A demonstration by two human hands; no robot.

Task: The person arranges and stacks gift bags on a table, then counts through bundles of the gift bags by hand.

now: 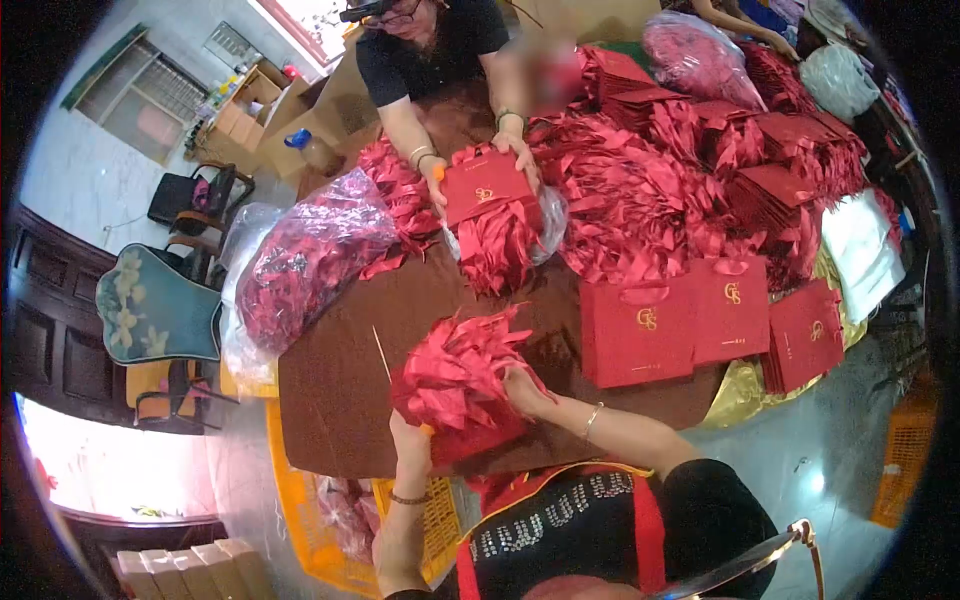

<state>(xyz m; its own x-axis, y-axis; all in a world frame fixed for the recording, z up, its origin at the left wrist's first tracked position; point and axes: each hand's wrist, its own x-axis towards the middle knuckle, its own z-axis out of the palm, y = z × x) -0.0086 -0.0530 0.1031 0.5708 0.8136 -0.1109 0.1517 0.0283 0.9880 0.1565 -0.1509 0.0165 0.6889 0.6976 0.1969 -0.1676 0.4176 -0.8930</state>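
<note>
In front of me is a bundle of red gift bags [480, 438] with a loose mass of red ribbons [465, 360] spilling over its top. My left hand [411, 438] grips the bundle at its left side, and something small and orange shows at the thumb. On the right side, my right hand [527, 392] is closed against the ribbons, its fingertips partly hidden by them. A thin stick-like object [380, 352] lies on the brown tablecloth [335, 400] just left of the bundle.
Across the table a person's hands hold another stack of red bags [490, 188]. Plastic-wrapped red ribbons [310, 260] lie at the left. Upright red bags [640, 330] stand at the right, before a large heap of ribbons [640, 190]. A yellow crate [430, 530] sits below the table edge.
</note>
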